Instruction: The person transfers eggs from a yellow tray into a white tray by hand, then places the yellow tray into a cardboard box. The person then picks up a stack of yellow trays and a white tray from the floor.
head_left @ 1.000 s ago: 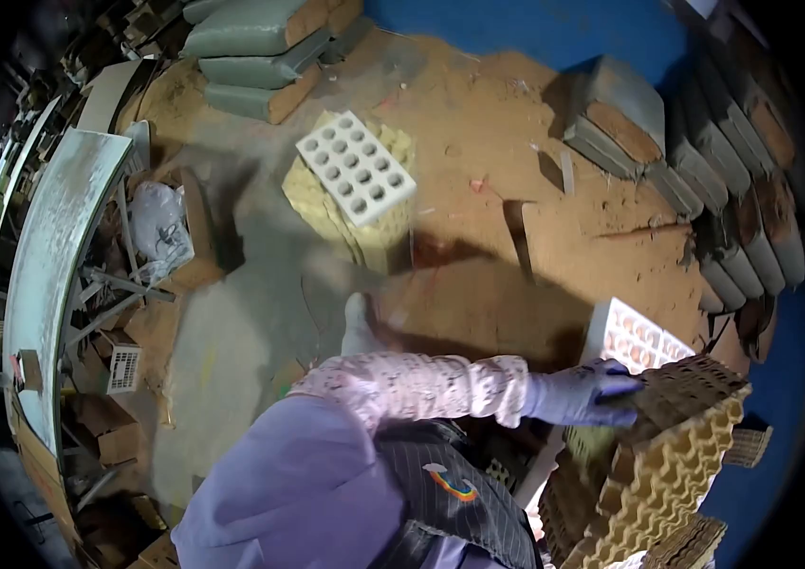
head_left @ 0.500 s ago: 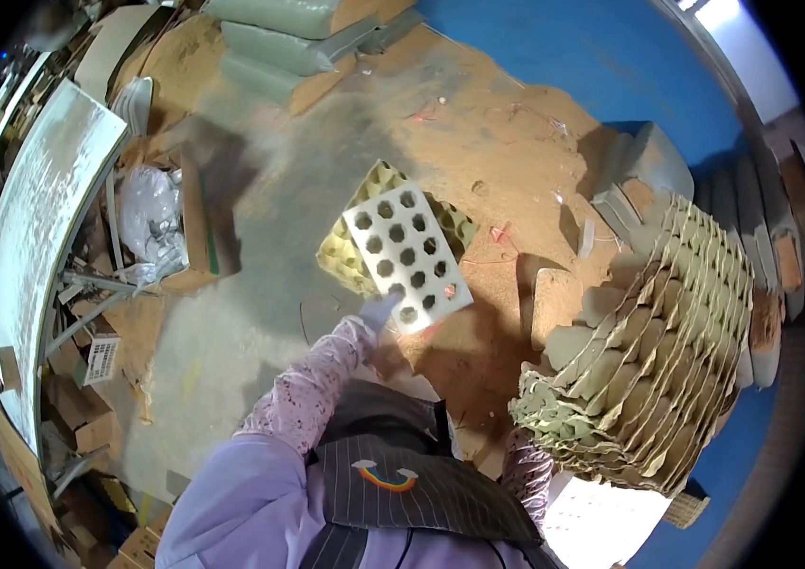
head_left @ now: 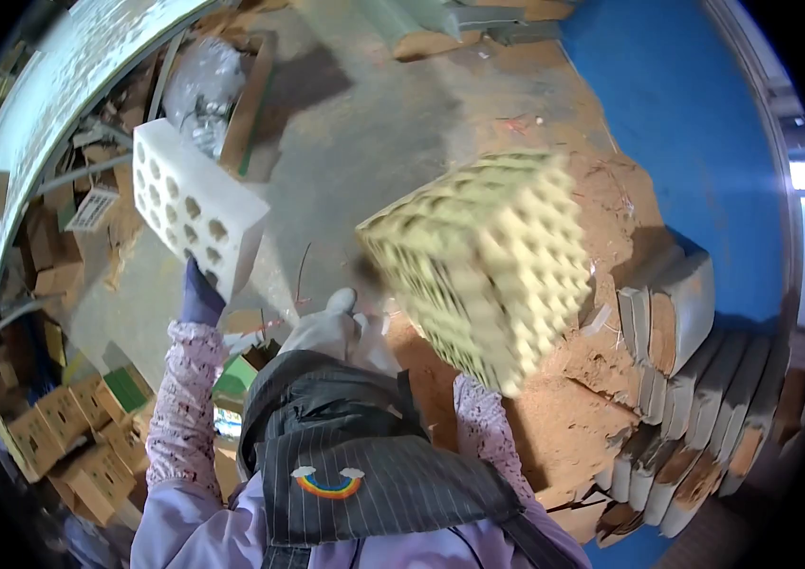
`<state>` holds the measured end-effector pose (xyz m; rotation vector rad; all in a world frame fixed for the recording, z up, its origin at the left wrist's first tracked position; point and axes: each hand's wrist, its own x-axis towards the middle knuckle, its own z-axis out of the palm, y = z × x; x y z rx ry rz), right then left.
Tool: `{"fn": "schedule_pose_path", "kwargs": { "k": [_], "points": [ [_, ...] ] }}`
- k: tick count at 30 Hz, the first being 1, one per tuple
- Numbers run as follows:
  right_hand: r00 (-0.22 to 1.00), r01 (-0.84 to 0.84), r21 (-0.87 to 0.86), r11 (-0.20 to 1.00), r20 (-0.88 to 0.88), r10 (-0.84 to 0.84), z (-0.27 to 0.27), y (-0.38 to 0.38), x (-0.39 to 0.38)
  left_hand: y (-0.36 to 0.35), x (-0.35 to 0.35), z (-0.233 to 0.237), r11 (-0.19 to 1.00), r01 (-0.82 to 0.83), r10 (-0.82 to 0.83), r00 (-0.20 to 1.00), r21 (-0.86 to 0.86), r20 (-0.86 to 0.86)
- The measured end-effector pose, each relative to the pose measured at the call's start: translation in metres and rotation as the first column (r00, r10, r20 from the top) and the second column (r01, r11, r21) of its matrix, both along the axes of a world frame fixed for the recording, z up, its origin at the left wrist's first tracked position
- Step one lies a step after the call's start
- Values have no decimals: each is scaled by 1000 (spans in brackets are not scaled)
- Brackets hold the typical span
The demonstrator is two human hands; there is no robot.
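A thick white block with rows of holes [head_left: 195, 209] is raised at the left, tilted. My left hand [head_left: 201, 293], in a bluish-purple glove, grips its lower edge. To the right of centre a stack of yellowish egg trays [head_left: 492, 266] is held up at a slant, slightly blurred. My right forearm in a patterned sleeve [head_left: 486, 427] reaches up to the underside of the stack. The stack hides my right hand.
An open carton with clear plastic bags [head_left: 205, 90] stands at the upper left. Small brown boxes [head_left: 61, 424] lie at the lower left. Grey sacks [head_left: 706, 408] line the right side beside a blue surface [head_left: 677, 114]. Brown powder [head_left: 601, 379] covers part of the floor.
The white block has been lifted off the egg tray on the floor and moved left. The tray stack has swung up and left from the lower right. The view has turned.
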<state>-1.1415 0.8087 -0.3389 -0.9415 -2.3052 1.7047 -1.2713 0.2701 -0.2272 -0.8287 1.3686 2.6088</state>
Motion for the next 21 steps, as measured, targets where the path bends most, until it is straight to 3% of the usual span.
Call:
{"fn": "schedule_pose_path", "kwargs": {
  "k": [1, 2, 3, 4, 6, 7, 8, 9, 10, 11, 12, 13, 14, 15, 17, 18, 19, 21],
  "points": [
    [996, -90, 131, 987, 5, 90, -20, 3, -2, -1, -1, -13, 976, -154, 130, 979, 156, 155],
    [978, -208, 188, 960, 22, 208, -34, 5, -8, -7, 1, -37, 996, -54, 48, 995, 69, 85],
    [945, -326, 228, 918, 38, 326, -40, 11, -16, 15, -18, -16, 950, -242, 173, 935, 199, 308],
    [867, -498, 86, 863, 62, 494, -29, 22, -27, 18, -14, -42, 920, -61, 54, 998, 388, 28],
    [830, -554, 5, 833, 81, 552, -4, 38, -39, 39, -40, -44, 869, -66, 35, 997, 490, 72],
    [798, -592, -74, 802, 81, 597, 10, 41, -41, 51, -54, -63, 864, -40, -11, 995, 502, 98],
    [792, -599, -76, 797, 97, 603, 43, 33, -46, 76, -74, -53, 876, -5, -38, 996, 483, 79],
    [958, -238, -390, 889, 56, 281, 92, 20, -59, 102, -93, -33, 908, -58, -33, 977, 416, 210],
    [988, 144, -651, 746, 134, -74, 138, 4, -74, 123, -109, -34, 907, 141, -104, 988, 397, -114],
    [873, 457, -792, 405, 312, -375, 158, -6, -86, 139, -130, -48, 906, 297, -264, 954, 302, -145],
    [877, 456, -787, 416, 318, -361, 159, -10, -91, 159, -143, -34, 891, 425, -410, 904, 157, -119],
    [942, 329, -751, 573, 221, -251, 161, -11, -93, 177, -155, 13, 830, 544, -548, 836, 127, 2],
    [983, 181, -691, 700, 135, -122, 162, -10, -93, 213, -162, 10, 737, 671, -672, 740, 85, -16],
    [984, 179, -689, 702, 136, -117, 156, -6, -93, 232, -160, 27, 633, 760, -773, 606, -149, -188],
    [992, 119, -636, 763, 104, -68, 126, 11, -83, 276, -159, 44, 505, 808, -856, 513, -303, -57],
    [989, 150, -730, 667, 120, -91, 100, 43, -66, 293, -157, 46, 435, 845, -890, 456, -311, -8],
    [991, 136, -734, 665, 103, -89, 94, 51, -56, 303, -152, 47, 370, 872, -914, 404, -320, 43],
    [996, 90, -722, 686, 72, -54, 110, 40, -44, 295, -124, 132, 59, 720, -833, 417, -692, 363]
  ]
}}
